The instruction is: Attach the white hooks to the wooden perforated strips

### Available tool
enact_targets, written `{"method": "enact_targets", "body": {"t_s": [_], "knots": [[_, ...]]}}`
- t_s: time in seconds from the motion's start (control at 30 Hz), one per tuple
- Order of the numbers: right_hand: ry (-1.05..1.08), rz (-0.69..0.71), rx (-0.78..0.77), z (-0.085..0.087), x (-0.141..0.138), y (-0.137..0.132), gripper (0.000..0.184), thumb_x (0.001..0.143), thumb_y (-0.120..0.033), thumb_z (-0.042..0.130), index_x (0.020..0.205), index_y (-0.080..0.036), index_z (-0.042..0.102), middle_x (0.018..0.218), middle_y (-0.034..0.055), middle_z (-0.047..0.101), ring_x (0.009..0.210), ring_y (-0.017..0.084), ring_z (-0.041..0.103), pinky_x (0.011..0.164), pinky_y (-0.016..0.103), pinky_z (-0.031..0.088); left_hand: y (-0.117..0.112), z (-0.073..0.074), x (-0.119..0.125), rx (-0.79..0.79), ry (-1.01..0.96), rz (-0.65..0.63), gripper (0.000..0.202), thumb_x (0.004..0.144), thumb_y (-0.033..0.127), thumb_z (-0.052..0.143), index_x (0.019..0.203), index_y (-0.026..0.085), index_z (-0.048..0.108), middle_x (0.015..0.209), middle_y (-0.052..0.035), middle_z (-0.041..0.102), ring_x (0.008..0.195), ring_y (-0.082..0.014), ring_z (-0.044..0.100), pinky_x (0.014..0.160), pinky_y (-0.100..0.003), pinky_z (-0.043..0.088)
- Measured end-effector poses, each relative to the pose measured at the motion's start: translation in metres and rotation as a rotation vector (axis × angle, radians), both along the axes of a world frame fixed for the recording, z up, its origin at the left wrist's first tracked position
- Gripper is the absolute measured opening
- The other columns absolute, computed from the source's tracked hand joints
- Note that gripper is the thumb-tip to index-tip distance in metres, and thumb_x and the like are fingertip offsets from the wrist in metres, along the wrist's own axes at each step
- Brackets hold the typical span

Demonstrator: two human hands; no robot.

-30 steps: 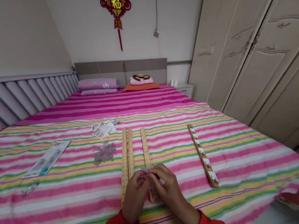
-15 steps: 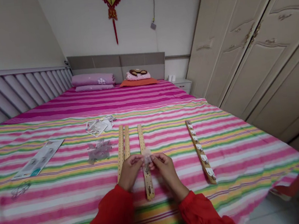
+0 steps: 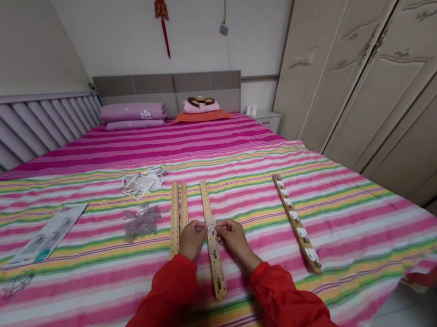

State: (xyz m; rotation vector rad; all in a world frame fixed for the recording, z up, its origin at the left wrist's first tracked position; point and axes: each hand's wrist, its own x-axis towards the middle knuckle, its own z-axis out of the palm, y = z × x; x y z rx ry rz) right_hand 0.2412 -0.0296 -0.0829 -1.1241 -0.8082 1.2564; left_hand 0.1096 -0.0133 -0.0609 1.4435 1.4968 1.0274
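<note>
A: Where is the little clear piece (image 3: pixel 211 229)?

B: On the middle wood strip (image 3: pixel 216 270), on the bed (image 3: pixel 98 284). The left hand (image 3: pixel 193 239) and right hand (image 3: pixel 231 236) both pinch it with closed fingers, maybe to keep it steady over the holes.

the room is evenly lit by soft, diffuse light; hardly any shadow is cast on the bed (image 3: pixel 328 213). edges are bowed by wide-angle distortion, and the corners are slightly smeared.

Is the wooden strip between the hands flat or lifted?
Flat: wooden strip lies on the bedspread; left hand and right hand pinch a small clear piece over it.
</note>
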Motion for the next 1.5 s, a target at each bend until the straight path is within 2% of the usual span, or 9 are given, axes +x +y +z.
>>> {"method": "enact_targets", "body": {"t_s": [0.13,0.33,0.9,1.0,1.1,1.17,1.27,1.37,1.5], "knots": [[-0.072,-0.022,-0.011,-0.005,-0.001,0.001,0.011,0.057,-0.027,0.063,0.062,-0.018,0.059,0.044,-0.0057,0.054,0.037,0.010,0.047,0.037,0.021,0.035,0.002,-0.005,0.001,0.003,0.082,0.004,0.004,0.066,0.021,0.060,0.066,0.017,0.060,0.061,0.0005,0.063,0.062,-0.0139,0.060,0.059,-0.024,0.044],[-0.170,-0.046,-0.001,-0.009,-0.001,0.004,0.009,0.057,-0.027,0.061,0.060,-0.018,0.059,0.046,-0.0051,0.055,0.039,0.011,0.048,0.039,0.022,0.037,0.000,0.001,0.002,-0.006,0.286,-0.007,0.003,0.071,0.020,0.059,0.070,0.018,0.061,0.067,-0.0018,0.067,0.066,-0.0151,0.062,0.063,-0.024,0.043],[-0.238,-0.056,0.005,-0.020,-0.001,0.009,0.005,0.057,-0.024,0.060,0.057,-0.019,0.059,0.049,-0.0049,0.056,0.044,0.012,0.047,0.044,0.023,0.039,-0.003,0.000,0.006,-0.012,0.376,0.038,0.005,0.072,0.019,0.060,0.077,0.018,0.061,0.067,-0.0005,0.063,0.066,-0.0148,0.059,0.062,-0.023,0.040],[-0.230,-0.058,0.010,-0.022,-0.001,0.009,0.008,0.059,-0.026,0.061,0.063,-0.018,0.061,0.048,-0.0063,0.053,0.043,0.011,0.047,0.044,0.023,0.039,-0.005,-0.001,0.005,0.014,0.342,0.014,0.018,0.073,0.017,0.059,0.090,0.018,0.064,0.066,0.0013,0.061,0.064,-0.0140,0.057,0.062,-0.023,0.041],[-0.251,-0.044,0.078,-0.021,0.000,0.004,0.023,0.064,-0.027,0.060,0.084,-0.018,0.068,0.050,-0.0071,0.051,0.045,0.012,0.047,0.046,0.024,0.042,-0.007,-0.002,0.003,0.109,0.303,-0.056,0.029,0.075,0.014,0.055,0.101,0.020,0.068,0.075,-0.0014,0.064,0.070,-0.0151,0.058,0.069,-0.025,0.043],[-0.340,-0.040,0.183,-0.019,0.001,0.001,0.030,0.070,-0.025,0.058,0.098,-0.020,0.069,0.058,-0.0039,0.058,0.053,0.014,0.051,0.053,0.026,0.046,-0.008,-0.002,0.002,0.155,0.350,-0.094,0.031,0.077,0.014,0.052,0.103,0.019,0.070,0.083,-0.0051,0.066,0.080,-0.0176,0.059,0.077,-0.028,0.043],[-0.585,-0.025,0.330,-0.018,0.001,-0.002,0.031,0.078,-0.019,0.052,0.101,-0.023,0.072,0.070,0.0014,0.063,0.066,0.017,0.056,0.065,0.030,0.048,-0.011,-0.001,0.000,0.159,0.480,-0.166,0.033,0.083,0.019,0.047,0.106,0.021,0.070,0.088,-0.0075,0.063,0.086,-0.0201,0.058,0.080,-0.029,0.042],[-0.811,0.020,0.370,-0.019,0.001,-0.002,0.035,0.082,-0.013,0.046,0.103,-0.023,0.073,0.067,0.0020,0.056,0.065,0.017,0.053,0.063,0.030,0.046,-0.012,0.000,0.000,0.162,0.566,-0.200,0.034,0.086,0.022,0.043,0.108,0.022,0.069,0.083,-0.0066,0.059,0.080,-0.0194,0.057,0.075,-0.027,0.040],[-0.930,0.074,0.383,-0.020,0.001,-0.002,0.038,0.086,-0.012,0.042,0.111,-0.022,0.069,0.067,0.0010,0.049,0.062,0.016,0.049,0.060,0.028,0.042,-0.011,0.000,0.001,0.149,0.668,-0.256,0.036,0.089,0.024,0.037,0.108,0.022,0.068,0.084,-0.0066,0.057,0.079,-0.0186,0.057,0.071,-0.026,0.039]]}}
